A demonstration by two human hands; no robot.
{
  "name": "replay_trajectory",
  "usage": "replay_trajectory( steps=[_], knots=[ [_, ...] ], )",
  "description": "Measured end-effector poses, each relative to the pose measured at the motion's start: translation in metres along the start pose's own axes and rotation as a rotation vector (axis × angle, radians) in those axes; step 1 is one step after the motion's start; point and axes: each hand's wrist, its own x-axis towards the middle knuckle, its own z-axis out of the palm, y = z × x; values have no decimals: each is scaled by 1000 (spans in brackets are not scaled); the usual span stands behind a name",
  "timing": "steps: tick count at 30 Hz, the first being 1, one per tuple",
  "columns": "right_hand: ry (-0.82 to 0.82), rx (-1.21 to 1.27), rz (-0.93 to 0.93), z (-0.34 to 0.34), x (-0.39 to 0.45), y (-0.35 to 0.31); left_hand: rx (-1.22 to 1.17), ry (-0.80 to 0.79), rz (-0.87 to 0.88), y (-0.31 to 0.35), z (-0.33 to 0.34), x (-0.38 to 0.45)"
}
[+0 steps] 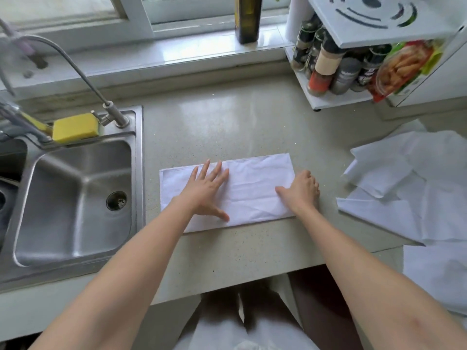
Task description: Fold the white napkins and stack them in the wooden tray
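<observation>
A white napkin [252,188], folded into a long rectangle, lies flat on the counter in front of me. My left hand [206,190] presses on its left half with fingers spread and straight. My right hand [302,190] rests at the napkin's right end, thumb lying on the cloth and fingers bent down over the right edge. A loose pile of unfolded white napkins [409,188] lies on the counter to the right. No wooden tray is in view.
A steel sink [73,198] with a tap [108,107] and yellow sponge [75,127] sits to the left. A white spice rack [353,64] with several jars stands at the back right. A dark bottle [247,18] stands on the windowsill. The counter edge runs just below the napkin.
</observation>
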Motion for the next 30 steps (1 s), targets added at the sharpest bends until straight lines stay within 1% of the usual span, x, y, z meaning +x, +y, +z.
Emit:
replay_trajectory(
  steps=[2,4,6,8,11,13,17,22,23,24,25,26,27,28,29,30],
  knots=[
    [-82,94,26,-4,8,-2,-23,-61,-19,0,3,4],
    [-152,188,-32,-6,15,0,-54,-85,-38,3,6,6],
    [-178,297,-75,-5,20,8,-41,-94,-53,7,8,6],
    [-149,347,-123,-8,23,19,-22,-98,-67,13,7,7],
    [-114,345,-247,-17,29,37,-37,-116,-76,30,5,10],
    [-72,331,-292,-26,32,49,-68,-129,-87,43,5,14],
    [10,355,-322,-45,37,60,-96,-120,-113,61,0,28],
    [99,477,-315,-69,33,40,-154,-124,-116,74,-6,35],
    [114,499,-321,-74,29,32,-235,-76,-104,72,-8,33],
    [123,520,-334,-78,24,22,-380,15,-100,66,-10,30],
    [126,539,-346,-80,19,13,-591,133,-113,57,-14,24],
    [124,554,-356,-80,13,2,-870,254,-150,46,-18,17],
    [112,573,-363,-79,6,-9,-1197,337,-220,34,-20,8],
    [87,597,-372,-75,-3,-21,-1525,378,-320,21,-21,-1],
    [52,620,-385,-69,-14,-33,-1802,373,-428,8,-19,-9],
    [13,630,-400,-60,-26,-45,-1974,343,-514,-4,-14,-17]
  ],
)
